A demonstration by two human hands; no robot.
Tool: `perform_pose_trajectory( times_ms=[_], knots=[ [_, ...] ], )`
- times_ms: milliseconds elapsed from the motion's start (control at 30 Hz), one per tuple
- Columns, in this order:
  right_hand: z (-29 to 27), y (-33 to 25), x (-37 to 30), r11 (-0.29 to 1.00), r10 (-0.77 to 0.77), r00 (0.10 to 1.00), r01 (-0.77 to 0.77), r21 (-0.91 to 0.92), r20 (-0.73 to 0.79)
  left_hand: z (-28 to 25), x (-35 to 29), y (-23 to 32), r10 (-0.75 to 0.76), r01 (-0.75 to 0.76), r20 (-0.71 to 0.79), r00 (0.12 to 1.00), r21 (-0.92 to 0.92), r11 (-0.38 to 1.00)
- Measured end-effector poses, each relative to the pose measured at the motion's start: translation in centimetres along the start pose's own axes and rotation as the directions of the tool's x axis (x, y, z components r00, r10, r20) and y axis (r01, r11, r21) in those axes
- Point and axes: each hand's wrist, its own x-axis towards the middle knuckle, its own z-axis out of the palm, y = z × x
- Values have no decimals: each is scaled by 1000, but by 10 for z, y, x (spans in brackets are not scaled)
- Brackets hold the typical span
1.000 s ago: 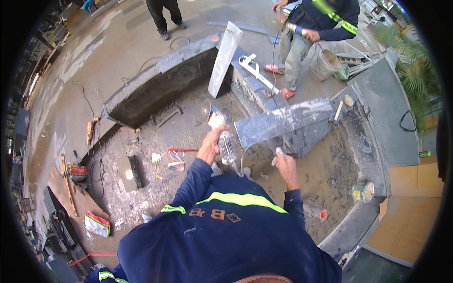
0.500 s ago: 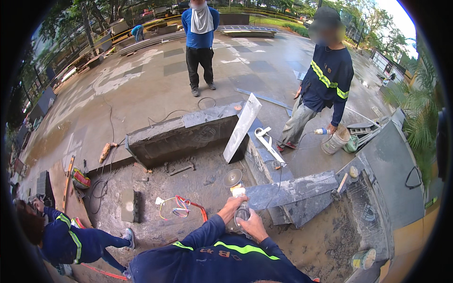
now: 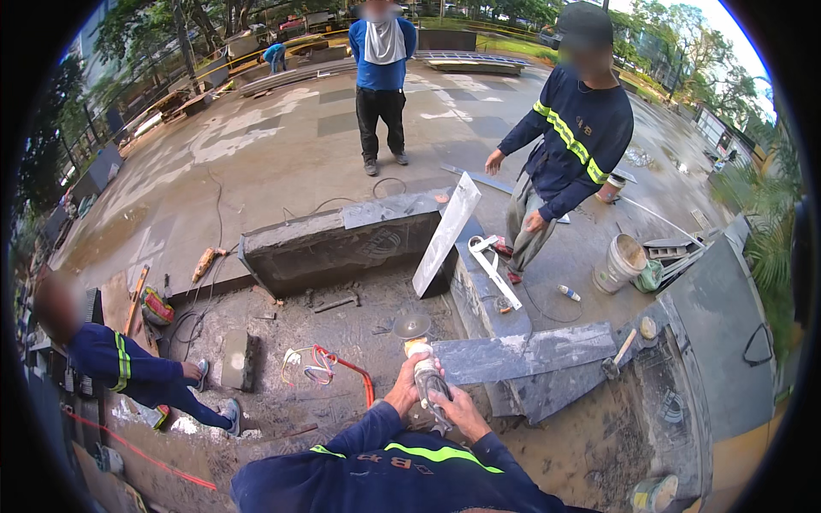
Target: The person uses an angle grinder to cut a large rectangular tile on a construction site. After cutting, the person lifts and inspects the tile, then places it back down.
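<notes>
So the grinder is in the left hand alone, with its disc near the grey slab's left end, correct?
Not alone: the head view shows the right hand on the grinder with the left hand. Its disc is near the left end of the grey slab.

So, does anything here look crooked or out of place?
Two things: a long pale slab slants across the corner of the low walls, out of line with both, and loose coloured wires lie in a tangle by the end of a red-orange conduit, looking unfinished.
</notes>
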Motion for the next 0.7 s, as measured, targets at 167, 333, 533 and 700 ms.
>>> perform_pose_trajectory(
  times_ms=[167,333,533,700],
  knots=[
    [-80,-2,-35,999,28,997,-30,-41,-67,-17,-10,27,74,-69,-44,996,103,992],
    [-155,0,-98,953,15,900,-145,-267,-435,-24,-19,57,67,-53,-94,993,143,988],
    [-166,22,-138,473,-173,871,-336,-815,-460,-13,-31,93,31,-12,-105,994,182,983],
    [-126,-1,-130,229,-204,860,-422,-877,-467,-4,-37,140,54,-36,-41,998,355,934]
  ],
)
